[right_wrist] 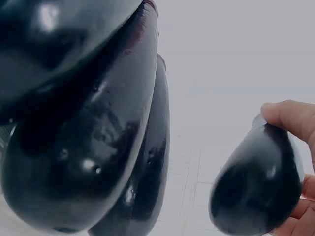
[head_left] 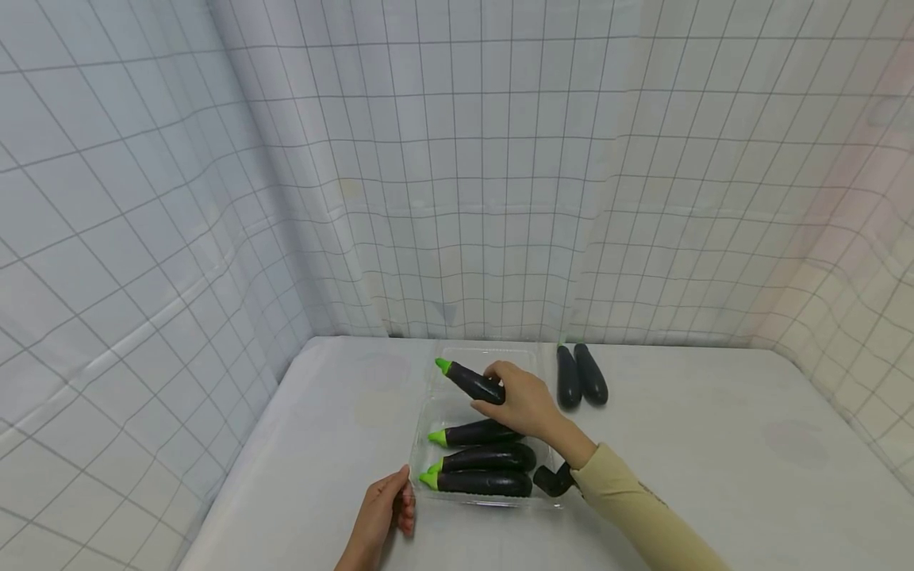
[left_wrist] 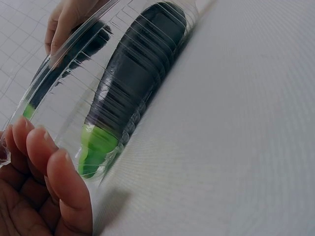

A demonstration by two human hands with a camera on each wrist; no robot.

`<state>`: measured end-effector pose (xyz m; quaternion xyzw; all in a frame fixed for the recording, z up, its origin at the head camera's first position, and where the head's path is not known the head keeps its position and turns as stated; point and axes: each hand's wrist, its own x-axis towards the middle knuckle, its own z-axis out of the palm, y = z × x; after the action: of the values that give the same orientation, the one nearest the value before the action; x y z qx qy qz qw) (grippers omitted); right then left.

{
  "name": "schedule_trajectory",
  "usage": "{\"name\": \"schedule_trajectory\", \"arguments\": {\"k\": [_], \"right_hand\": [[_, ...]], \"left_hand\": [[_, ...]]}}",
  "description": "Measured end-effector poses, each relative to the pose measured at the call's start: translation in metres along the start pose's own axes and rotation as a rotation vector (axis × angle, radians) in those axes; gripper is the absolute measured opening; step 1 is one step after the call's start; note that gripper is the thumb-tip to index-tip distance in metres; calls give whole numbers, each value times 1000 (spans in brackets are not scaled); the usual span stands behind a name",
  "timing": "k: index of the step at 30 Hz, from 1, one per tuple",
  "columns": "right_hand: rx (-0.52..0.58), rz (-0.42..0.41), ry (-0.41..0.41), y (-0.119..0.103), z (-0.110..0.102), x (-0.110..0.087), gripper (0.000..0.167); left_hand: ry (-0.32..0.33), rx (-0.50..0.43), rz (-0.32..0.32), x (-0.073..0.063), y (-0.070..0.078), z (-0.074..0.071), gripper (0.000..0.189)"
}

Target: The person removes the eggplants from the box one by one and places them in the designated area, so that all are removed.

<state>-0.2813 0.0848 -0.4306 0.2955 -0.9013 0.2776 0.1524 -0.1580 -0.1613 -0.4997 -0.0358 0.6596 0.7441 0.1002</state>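
My right hand (head_left: 520,400) grips the thick end of a dark eggplant (head_left: 471,381) with a bright green stem, holding it above the far half of a clear plastic container (head_left: 428,404). In the right wrist view, my thumb and fingers lie around that eggplant (right_wrist: 256,182). Several more eggplants (head_left: 489,483) lie side by side in the container's near half, their green stems to the left. My left hand (head_left: 382,507) is at the container's near left corner, pinching its rim. In the left wrist view, its curled fingers (left_wrist: 64,177) show beside the ribbed plastic wall.
Two eggplants (head_left: 590,374) lie on the white table (head_left: 714,428) just right of the container, near the back edge. A black wrist camera (head_left: 553,480) sits under my right wrist. Gridded white curtains (head_left: 485,198) stand behind the table and at both sides.
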Motion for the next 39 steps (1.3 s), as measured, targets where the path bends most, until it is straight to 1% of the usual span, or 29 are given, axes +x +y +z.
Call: {"name": "schedule_trajectory", "arguments": {"k": [8,19,23,32,39], "right_hand": [[19,7,42,-1,-1,-1,45],[41,11,94,-1,-3,0,46],[55,5,114,-1,-4,-1,48],[52,-17,163,0,-6,-2,46],[53,-16,180,0,-11,-2,46]], "left_hand": [[-8,15,4,1,-3,-2,44],[-3,-5,10,1,-1,0,44],[-2,-1,3,0,0,0,44],[1,-5,1,1,-2,0,44],[9,5,-1,1,-1,1,42]]}}
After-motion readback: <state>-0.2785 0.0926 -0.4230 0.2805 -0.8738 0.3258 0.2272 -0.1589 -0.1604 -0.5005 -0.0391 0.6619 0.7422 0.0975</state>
